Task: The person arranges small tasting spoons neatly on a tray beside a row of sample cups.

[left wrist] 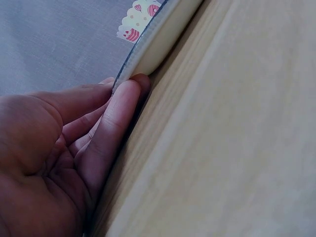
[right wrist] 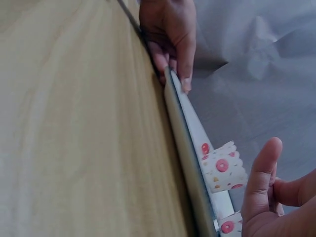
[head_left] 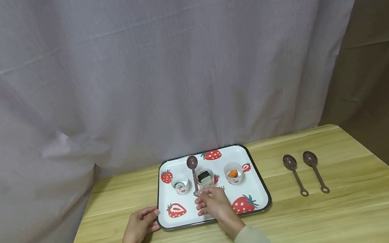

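My left hand (head_left: pixel 142 226) grips the near-left edge of a white tray (head_left: pixel 211 214) with a dark rim and strawberry prints. Its thumb lies over the rim and other fingers (left wrist: pixel 111 118) sit lower against the side. Over the tray, my right hand (head_left: pixel 215 203) pinches the ring end of a brown spoon (head_left: pixel 192 162), whose bowl points away from me. That spoon lies between the left paper cup (head_left: pixel 181 186) and the middle paper cup (head_left: pixel 207 183), overlapping the middle one's edge. In the right wrist view, my right hand (right wrist: pixel 276 202) hides the spoon.
A third paper cup (head_left: pixel 235 179) with an orange piece stands on the tray's right. The middle cup holds a black-and-white piece (head_left: pixel 205 178). Right of the tray, two brown spoons (head_left: pixel 290 162) (head_left: pixel 310 158) lie on the wooden table (head_left: pixel 361 193). A grey curtain (head_left: pixel 173 78) hangs behind.
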Demonstrator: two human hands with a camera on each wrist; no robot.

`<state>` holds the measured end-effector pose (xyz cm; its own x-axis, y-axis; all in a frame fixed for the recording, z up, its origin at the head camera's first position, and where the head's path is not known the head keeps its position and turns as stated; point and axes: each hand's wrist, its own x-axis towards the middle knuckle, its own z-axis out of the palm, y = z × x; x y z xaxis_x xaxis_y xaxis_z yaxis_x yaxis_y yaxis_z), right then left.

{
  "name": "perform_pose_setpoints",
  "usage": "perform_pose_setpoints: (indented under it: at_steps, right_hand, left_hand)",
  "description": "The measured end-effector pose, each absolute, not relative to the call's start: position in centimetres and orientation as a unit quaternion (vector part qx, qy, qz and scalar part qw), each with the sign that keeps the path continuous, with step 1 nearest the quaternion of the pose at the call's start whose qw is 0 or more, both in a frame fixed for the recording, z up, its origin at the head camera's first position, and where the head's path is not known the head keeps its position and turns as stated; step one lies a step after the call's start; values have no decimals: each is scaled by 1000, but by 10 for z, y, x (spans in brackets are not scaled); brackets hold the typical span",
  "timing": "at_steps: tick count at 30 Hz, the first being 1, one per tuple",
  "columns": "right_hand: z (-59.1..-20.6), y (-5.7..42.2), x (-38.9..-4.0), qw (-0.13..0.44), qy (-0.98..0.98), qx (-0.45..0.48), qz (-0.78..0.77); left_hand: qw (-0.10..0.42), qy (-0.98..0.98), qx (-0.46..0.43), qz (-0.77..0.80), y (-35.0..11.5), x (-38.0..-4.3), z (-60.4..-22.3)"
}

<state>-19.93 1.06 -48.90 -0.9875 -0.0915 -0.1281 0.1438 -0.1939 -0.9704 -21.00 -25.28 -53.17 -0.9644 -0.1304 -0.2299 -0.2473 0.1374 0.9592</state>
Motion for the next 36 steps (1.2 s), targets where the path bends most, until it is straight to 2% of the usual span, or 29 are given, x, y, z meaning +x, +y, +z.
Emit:
perform_pose_setpoints:
  at_steps: [15,36]
  right_hand:
    - [-500,7,-204,83,644,32,-759]
    - [-506,5,-213,105,668,71,-733]
  left_hand:
    - [57,754,-120,643,-251,-208,-529]
    - [48,752,-121,646,-253,-210,-530]
